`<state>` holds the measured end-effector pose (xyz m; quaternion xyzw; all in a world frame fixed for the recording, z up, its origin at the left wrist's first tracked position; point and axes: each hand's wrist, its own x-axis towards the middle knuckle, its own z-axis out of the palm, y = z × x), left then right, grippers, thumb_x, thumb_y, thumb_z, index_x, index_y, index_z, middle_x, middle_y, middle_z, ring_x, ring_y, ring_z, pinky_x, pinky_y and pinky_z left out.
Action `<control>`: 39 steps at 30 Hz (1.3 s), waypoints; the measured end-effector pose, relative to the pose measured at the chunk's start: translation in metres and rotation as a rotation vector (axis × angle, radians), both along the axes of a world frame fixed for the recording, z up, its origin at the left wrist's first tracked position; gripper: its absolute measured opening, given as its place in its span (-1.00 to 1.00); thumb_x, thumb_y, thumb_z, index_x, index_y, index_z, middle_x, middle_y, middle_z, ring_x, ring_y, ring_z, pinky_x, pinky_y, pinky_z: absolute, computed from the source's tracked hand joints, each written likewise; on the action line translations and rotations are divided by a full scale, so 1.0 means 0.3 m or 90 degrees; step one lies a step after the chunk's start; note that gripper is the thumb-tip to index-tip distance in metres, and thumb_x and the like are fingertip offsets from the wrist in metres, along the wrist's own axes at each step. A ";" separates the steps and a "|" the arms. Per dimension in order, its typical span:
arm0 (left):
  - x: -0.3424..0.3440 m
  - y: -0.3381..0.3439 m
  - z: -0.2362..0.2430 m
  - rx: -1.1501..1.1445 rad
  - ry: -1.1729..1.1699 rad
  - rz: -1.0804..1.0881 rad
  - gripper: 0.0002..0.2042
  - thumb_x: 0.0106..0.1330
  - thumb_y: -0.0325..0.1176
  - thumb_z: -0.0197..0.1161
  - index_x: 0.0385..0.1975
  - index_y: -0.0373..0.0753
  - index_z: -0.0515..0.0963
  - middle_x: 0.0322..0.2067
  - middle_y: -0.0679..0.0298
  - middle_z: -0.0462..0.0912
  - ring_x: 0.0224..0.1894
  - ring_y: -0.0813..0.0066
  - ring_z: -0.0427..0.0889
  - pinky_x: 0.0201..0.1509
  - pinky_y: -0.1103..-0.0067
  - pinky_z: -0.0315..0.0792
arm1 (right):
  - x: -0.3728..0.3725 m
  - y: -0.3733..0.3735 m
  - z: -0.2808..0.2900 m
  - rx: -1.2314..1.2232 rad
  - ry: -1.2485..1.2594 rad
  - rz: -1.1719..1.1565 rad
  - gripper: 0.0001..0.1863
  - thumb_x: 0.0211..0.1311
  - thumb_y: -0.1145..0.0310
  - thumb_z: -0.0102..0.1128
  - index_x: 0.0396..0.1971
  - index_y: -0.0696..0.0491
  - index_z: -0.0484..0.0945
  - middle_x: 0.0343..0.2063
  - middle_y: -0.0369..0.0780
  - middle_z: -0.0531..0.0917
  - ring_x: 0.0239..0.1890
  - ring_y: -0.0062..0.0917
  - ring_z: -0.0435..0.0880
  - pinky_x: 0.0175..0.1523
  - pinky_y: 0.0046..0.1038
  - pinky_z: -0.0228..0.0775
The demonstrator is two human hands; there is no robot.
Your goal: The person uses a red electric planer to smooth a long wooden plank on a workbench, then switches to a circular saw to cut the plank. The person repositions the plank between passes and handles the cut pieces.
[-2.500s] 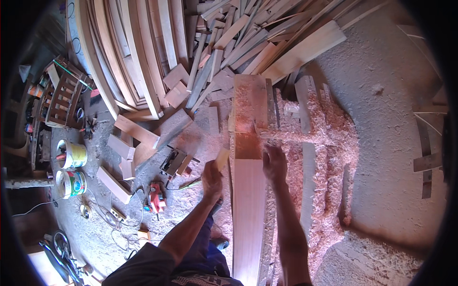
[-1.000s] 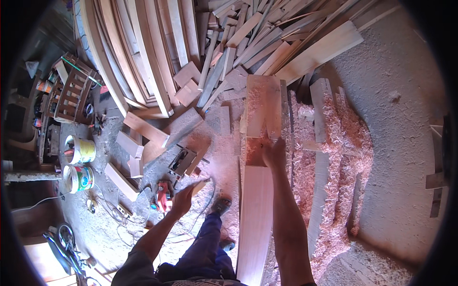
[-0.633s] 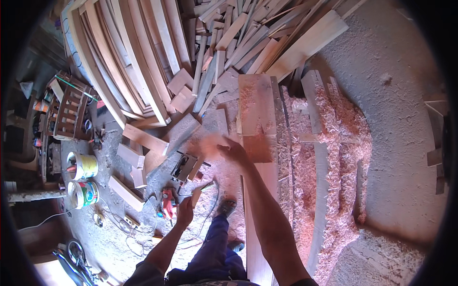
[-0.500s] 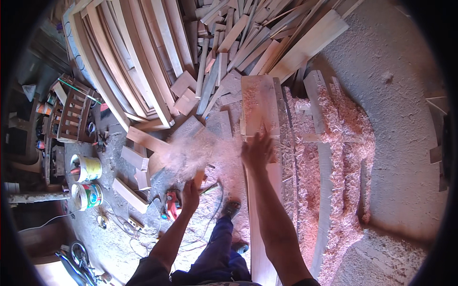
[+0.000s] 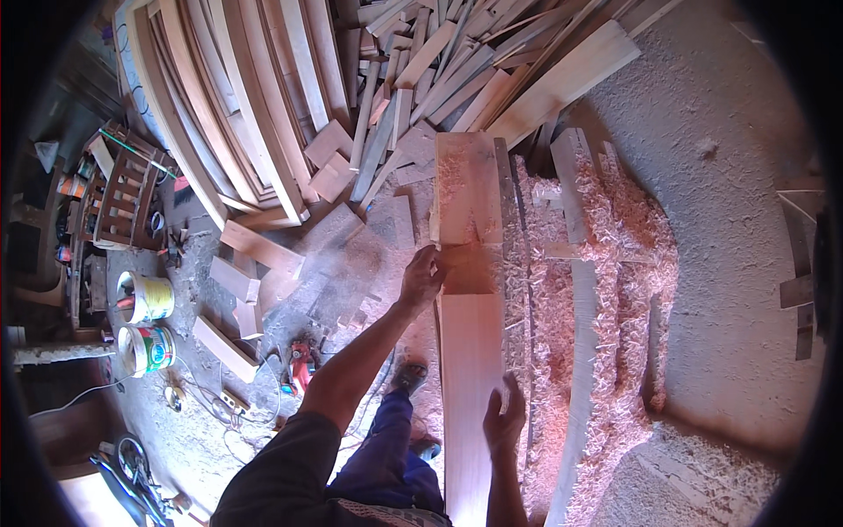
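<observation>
A long pale wooden beam (image 5: 470,351) runs away from me along the workbench. Across it, part way up, is an orange-brown wooden block (image 5: 470,268), smooth and a little blurred. My left hand (image 5: 421,277) is at the beam's left edge, its fingers closed on the block's left end. Nearer to me, my right hand (image 5: 504,416) hovers by the beam's right edge, empty, with thumb and fingers apart. Beyond the block, the far part of the beam (image 5: 468,184) has reddish dust on it.
Curly pink shavings (image 5: 615,290) heap up on the right around a grey plank (image 5: 584,351). Offcuts (image 5: 421,79) pile at the back, beside leaning wooden frames (image 5: 255,97). At the left are buckets (image 5: 147,349), a red power tool (image 5: 300,364) and cables on the floor.
My left hand has brought the wooden block from the left onto the beam, and the dust cloud there has thinned. My right hand has drawn back toward me, off the beam's middle.
</observation>
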<state>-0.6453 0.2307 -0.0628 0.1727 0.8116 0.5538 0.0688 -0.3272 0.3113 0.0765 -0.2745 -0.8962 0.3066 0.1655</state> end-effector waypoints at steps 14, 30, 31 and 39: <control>-0.124 0.064 -0.044 -0.101 -0.210 0.187 -0.78 0.20 -0.41 0.31 -0.17 -0.28 0.59 -0.28 -0.05 0.74 -0.22 -0.08 0.74 -0.09 0.19 0.58 | 0.202 -0.179 -0.098 0.045 -0.106 -0.085 -0.39 0.46 0.11 0.08 0.38 0.13 0.40 0.18 0.05 0.59 0.08 0.03 0.62 0.14 -0.01 0.50; -0.115 0.116 -0.093 -0.079 -0.292 0.147 -0.77 0.19 -0.41 0.26 -0.21 -0.29 0.76 -0.24 -0.05 0.80 -0.15 0.03 0.80 -0.04 0.25 0.64 | 0.224 -0.183 -0.122 0.053 -0.109 -0.110 -0.39 0.45 0.10 0.10 0.38 0.13 0.41 0.18 0.05 0.59 0.11 0.04 0.62 0.17 0.01 0.50; -0.116 0.124 -0.078 -0.137 -0.282 0.126 -0.78 0.20 -0.38 0.27 -0.25 -0.29 0.77 -0.25 -0.05 0.80 -0.16 0.01 0.80 -0.06 0.23 0.65 | 0.226 -0.183 -0.123 0.051 -0.109 -0.117 -0.39 0.45 0.10 0.10 0.38 0.13 0.41 0.18 0.05 0.59 0.12 0.04 0.61 0.17 0.01 0.49; -0.173 0.126 -0.077 -0.285 -0.239 0.159 -0.75 0.24 -0.22 0.31 -0.25 -0.24 0.78 -0.22 -0.06 0.80 -0.13 0.00 0.82 -0.14 0.18 0.68 | 0.218 -0.195 -0.125 0.027 -0.107 -0.120 -0.40 0.43 0.10 0.12 0.38 0.07 0.41 0.17 0.04 0.59 0.14 0.03 0.61 0.20 0.01 0.48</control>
